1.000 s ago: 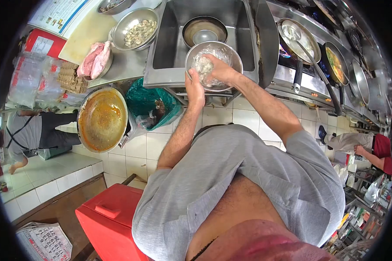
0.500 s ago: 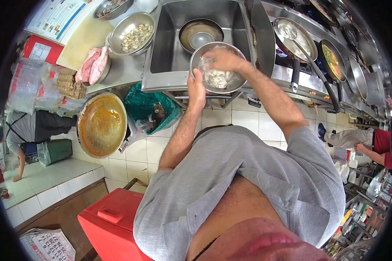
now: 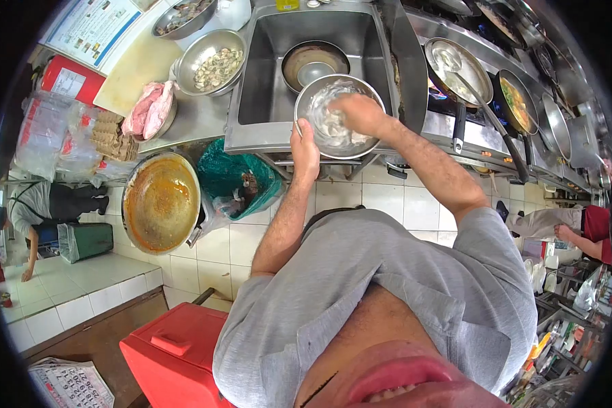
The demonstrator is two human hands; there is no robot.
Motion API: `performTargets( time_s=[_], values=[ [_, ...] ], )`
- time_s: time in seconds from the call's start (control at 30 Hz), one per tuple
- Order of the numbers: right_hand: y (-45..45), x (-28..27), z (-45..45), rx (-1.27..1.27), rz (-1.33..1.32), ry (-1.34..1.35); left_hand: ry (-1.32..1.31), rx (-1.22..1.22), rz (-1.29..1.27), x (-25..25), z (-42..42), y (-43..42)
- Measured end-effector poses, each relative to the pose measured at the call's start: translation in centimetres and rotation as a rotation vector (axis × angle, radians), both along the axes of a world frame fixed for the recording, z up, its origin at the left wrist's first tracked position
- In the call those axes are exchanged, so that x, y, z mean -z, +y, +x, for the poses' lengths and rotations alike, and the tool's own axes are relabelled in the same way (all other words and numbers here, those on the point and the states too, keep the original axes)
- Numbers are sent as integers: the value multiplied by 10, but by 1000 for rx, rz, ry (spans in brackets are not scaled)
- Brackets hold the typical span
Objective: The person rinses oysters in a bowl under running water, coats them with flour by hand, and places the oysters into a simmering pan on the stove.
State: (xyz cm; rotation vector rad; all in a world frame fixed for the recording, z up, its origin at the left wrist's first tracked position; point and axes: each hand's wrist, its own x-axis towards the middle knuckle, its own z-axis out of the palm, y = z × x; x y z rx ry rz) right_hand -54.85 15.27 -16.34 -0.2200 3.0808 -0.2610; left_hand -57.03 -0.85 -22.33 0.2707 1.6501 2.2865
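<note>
A steel mixing bowl [image 3: 372, 145] is held up at the sink's front edge, with pale, white-coated pieces [image 3: 330, 122] and a white smear along its inner wall. My left hand [image 3: 305, 151] grips the bowl's left rim, thumb on top and fingers beneath. Inside the bowl, my right hand [image 3: 362, 115] is curled in among the coated pieces. Its fingertips are partly hidden and blurred, and the exact kind of food is unclear.
In the steel sink [image 3: 262, 81] sits a dark pan [image 3: 294, 58]. Shellfish meat fills a colander [image 3: 217, 61] to the left, beside raw meat [image 3: 149, 109]. Frying pans [image 3: 479, 85] stand on the lit stove at right. A sauce-stained pan [image 3: 160, 204] and green-lined bin [image 3: 217, 166] are lower left.
My right hand has turned and moved slightly right and down within the bowl, pushing the pieces about. More white coating shows on the bowl's wall. My left hand keeps its hold.
</note>
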Motion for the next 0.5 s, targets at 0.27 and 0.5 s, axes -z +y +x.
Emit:
performTargets(
  time_s=[0.27,0.5],
  values=[
    [9,-33,1,57,-640,67,3,-47,-62,4,3,3],
    [-7,20,16,337,-532,52,3,-44,1,7,9,7]
  ],
)
